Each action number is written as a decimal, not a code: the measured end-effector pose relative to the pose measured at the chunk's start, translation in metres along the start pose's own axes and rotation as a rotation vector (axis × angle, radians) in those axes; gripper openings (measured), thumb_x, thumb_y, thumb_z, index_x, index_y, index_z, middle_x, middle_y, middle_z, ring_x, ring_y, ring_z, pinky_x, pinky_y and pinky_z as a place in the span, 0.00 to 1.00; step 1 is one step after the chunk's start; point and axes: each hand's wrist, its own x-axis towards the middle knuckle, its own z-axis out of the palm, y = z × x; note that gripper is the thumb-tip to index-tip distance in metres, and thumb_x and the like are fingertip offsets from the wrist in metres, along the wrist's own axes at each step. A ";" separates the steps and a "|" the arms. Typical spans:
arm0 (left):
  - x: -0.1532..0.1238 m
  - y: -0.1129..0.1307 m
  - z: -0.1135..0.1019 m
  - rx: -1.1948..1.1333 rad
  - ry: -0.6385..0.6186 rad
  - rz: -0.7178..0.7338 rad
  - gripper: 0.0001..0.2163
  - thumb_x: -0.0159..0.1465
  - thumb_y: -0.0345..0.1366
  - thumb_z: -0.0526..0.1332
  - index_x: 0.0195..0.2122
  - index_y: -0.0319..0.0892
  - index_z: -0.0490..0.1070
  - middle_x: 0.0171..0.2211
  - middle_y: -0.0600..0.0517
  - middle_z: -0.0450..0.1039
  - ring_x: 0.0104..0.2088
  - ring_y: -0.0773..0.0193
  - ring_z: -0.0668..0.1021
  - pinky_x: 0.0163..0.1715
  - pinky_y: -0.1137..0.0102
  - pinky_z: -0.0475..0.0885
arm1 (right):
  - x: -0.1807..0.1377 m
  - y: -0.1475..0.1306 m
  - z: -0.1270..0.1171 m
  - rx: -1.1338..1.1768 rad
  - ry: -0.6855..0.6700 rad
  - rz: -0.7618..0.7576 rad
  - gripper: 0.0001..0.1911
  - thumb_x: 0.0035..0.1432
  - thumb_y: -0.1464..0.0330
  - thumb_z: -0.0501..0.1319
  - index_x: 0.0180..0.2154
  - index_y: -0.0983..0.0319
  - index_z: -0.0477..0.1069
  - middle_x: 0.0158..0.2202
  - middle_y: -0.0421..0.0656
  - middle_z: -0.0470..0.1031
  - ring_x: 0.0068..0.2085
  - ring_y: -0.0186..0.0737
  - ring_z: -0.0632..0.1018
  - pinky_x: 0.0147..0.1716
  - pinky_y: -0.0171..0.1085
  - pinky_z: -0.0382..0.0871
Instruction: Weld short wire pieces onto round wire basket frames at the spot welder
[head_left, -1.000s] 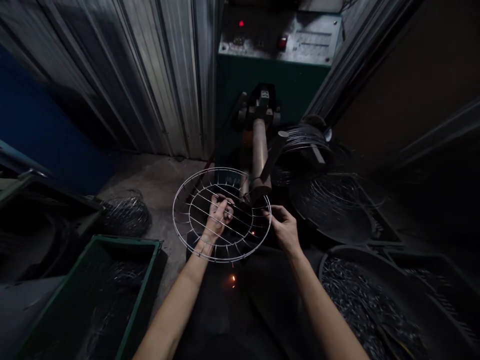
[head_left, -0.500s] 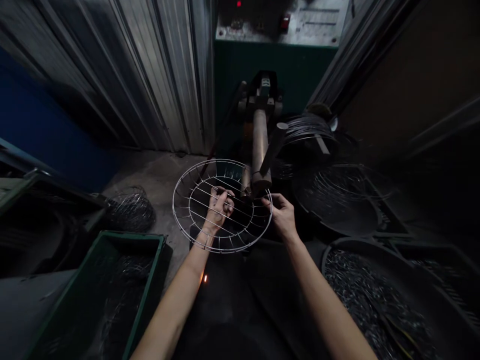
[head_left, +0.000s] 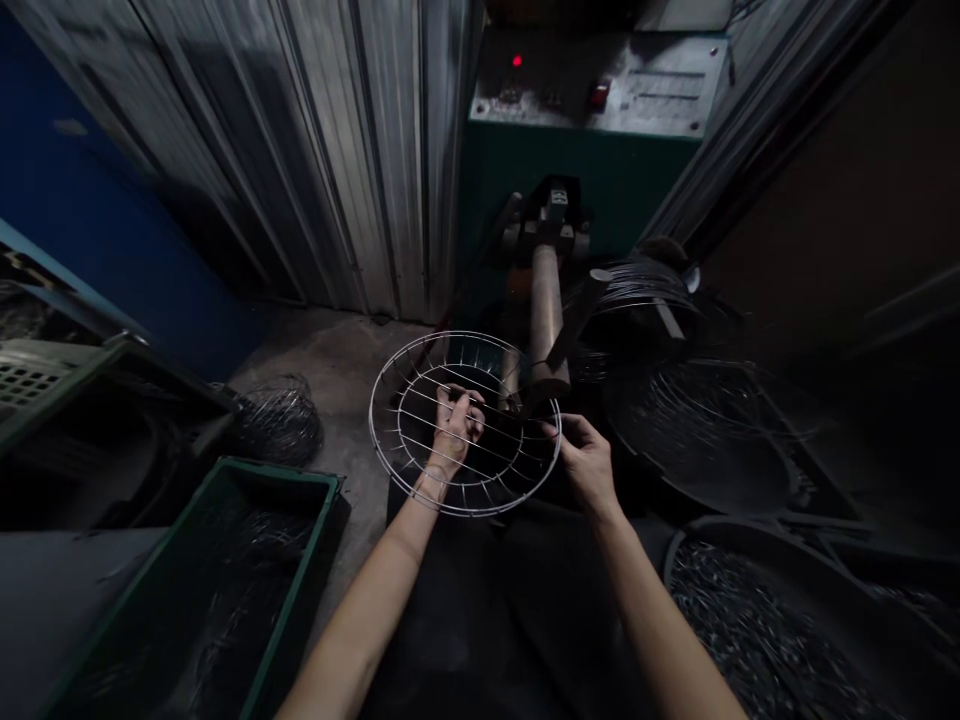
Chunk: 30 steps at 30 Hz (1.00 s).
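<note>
A round wire basket (head_left: 472,512) with a double-ring rim and parallel bars across its middle is held beneath the jaws of a welding machine (head_left: 547,310). Seen through the bars, my left hand (head_left: 456,425) has its fingers curled around the wires from below. My right hand (head_left: 589,460) pinches the right side of the rim with thumb and forefinger, close to the machine's electrode. Whether a small wire piece is also between those fingertips, I cannot tell. The machine's thick upper cylinder ends just above the basket's right edge.
A green crate (head_left: 300,590) with dark wire pieces stands at lower left, near a wire bundle (head_left: 281,420). On the right are a wire coil (head_left: 637,290) and a large round tub (head_left: 679,540) of short metal bits. A control panel (head_left: 600,90) shows a red light.
The view has shifted, so the whole scene sits lower and more to the right. A glowing spark by my left forearm is gone. Both hands keep their hold on the basket.
</note>
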 end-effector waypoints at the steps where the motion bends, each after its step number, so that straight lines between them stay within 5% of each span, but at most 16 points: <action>1: -0.001 0.000 0.000 -0.002 -0.003 -0.001 0.16 0.57 0.44 0.64 0.37 0.47 0.55 0.31 0.59 0.70 0.17 0.77 0.68 0.12 0.83 0.56 | 0.000 0.000 0.000 -0.008 0.003 0.004 0.17 0.45 0.54 0.67 0.32 0.60 0.74 0.31 0.42 0.77 0.36 0.41 0.75 0.39 0.41 0.68; 9: -0.002 -0.003 0.001 -0.013 -0.001 0.001 0.15 0.58 0.42 0.63 0.36 0.47 0.56 0.31 0.57 0.69 0.17 0.76 0.68 0.13 0.81 0.57 | -0.005 0.020 -0.018 -0.070 0.052 0.035 0.20 0.45 0.52 0.67 0.33 0.61 0.74 0.31 0.42 0.77 0.30 0.38 0.74 0.30 0.38 0.68; 14: -0.003 0.000 0.000 -0.047 -0.025 -0.015 0.14 0.58 0.40 0.64 0.37 0.47 0.57 0.32 0.57 0.70 0.18 0.77 0.68 0.15 0.80 0.59 | -0.025 0.066 -0.069 -0.614 0.003 0.034 0.21 0.56 0.52 0.57 0.42 0.60 0.72 0.38 0.47 0.77 0.37 0.43 0.75 0.34 0.41 0.68; 18: -0.003 0.003 -0.001 -0.067 -0.082 -0.062 0.17 0.56 0.43 0.66 0.37 0.48 0.57 0.33 0.57 0.71 0.19 0.76 0.70 0.15 0.80 0.60 | -0.050 0.101 -0.098 -1.183 -0.194 0.139 0.15 0.53 0.58 0.62 0.39 0.59 0.75 0.41 0.51 0.76 0.44 0.52 0.73 0.40 0.47 0.64; 22: -0.003 0.004 -0.002 -0.039 -0.084 -0.061 0.20 0.54 0.45 0.67 0.38 0.47 0.56 0.32 0.58 0.72 0.19 0.75 0.71 0.14 0.80 0.61 | -0.059 0.114 -0.103 -1.319 -0.246 0.145 0.06 0.52 0.65 0.63 0.33 0.58 0.76 0.36 0.47 0.77 0.43 0.50 0.73 0.42 0.46 0.60; 30: -0.011 -0.002 -0.003 -0.008 0.002 0.019 0.20 0.55 0.47 0.65 0.39 0.48 0.54 0.34 0.57 0.73 0.21 0.73 0.73 0.19 0.78 0.67 | -0.051 0.095 -0.128 -1.415 0.036 0.113 0.16 0.58 0.68 0.54 0.47 0.62 0.72 0.45 0.56 0.74 0.45 0.55 0.72 0.45 0.51 0.58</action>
